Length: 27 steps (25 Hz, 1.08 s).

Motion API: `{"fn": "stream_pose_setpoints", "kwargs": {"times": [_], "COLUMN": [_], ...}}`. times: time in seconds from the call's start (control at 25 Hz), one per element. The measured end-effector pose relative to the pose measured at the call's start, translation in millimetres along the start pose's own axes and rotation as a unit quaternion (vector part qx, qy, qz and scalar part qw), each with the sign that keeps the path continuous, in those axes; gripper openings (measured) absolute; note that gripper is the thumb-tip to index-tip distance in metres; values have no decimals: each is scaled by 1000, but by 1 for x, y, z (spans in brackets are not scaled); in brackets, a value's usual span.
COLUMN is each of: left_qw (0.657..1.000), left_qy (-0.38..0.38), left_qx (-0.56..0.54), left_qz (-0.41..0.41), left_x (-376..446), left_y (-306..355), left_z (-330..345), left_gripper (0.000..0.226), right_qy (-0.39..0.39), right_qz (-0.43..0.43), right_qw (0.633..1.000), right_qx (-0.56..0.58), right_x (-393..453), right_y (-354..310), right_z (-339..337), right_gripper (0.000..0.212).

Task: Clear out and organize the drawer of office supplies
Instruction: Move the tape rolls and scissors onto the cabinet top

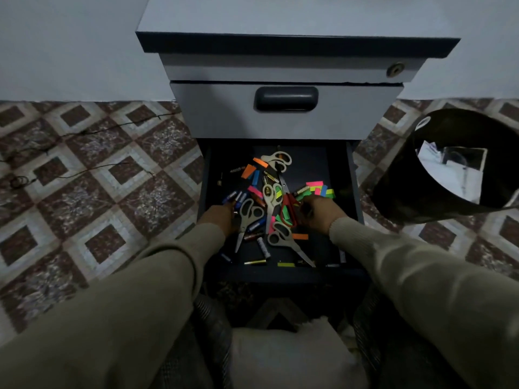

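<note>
Bottom drawer (pixel 352 175) pulled open, dark inside, littered with supplies. Both hands reach into it from the near edge.

Right hand (pixel 320 213) sits at the right of the pile, fingers curled at the red scissors (pixel 289 209); light too dim to tell whether it grips them or only touches. Just beyond this hand, bright sticky flags (pixel 320 189) in pink, green, blue and yellow lie in a cluster.

Left hand (pixel 220 216) is at the left of the pile, fingertips by some batteries (pixel 236 196); cannot tell if it holds any. Just right of it, grey-handled scissors (pixel 247 217) lie flat, blades pointing toward the person. Between the two hands more grey scissors and loose flags overlap. Nearer the person than the right hand, another grey pair (pixel 286 240) and scattered batteries lie on the drawer floor. Far beyond both hands, a pair (pixel 278 161) rests by orange flags (pixel 248 171).

Above, the middle drawer (pixel 286 110) is closed. Right of the right hand, well apart, a black bin (pixel 398 189) tilts on the patterned floor (pixel 98 178), papers inside.
</note>
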<state>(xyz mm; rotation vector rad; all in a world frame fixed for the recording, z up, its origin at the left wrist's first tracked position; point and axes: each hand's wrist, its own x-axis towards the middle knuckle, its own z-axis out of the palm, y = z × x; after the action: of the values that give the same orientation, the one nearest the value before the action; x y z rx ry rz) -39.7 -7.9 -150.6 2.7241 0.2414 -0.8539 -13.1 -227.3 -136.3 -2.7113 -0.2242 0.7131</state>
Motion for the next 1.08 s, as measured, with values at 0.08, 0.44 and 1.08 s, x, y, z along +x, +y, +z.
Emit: {"fn": "stream_pose_setpoints", "kwargs": {"times": [0.08,0.44,1.08], "left_qw": [1000,997,984], "left_qy": [-11,-35,-58], "left_qx": [0,-60,-135], "left_qz": [-8,-41,-105], "left_x": [8,28,25], "left_y": [3,2,11], "left_z": [4,28,29], "left_gripper": [53,54,46], "right_qy": [-8,3,-31], "right_qz": [14,98,181], "right_qw": [1000,994,983], "right_qx": [11,38,-20], "right_x": [10,42,37], "right_y": [2,7,10], "right_z": [9,40,44], "right_gripper": [37,62,74]}}
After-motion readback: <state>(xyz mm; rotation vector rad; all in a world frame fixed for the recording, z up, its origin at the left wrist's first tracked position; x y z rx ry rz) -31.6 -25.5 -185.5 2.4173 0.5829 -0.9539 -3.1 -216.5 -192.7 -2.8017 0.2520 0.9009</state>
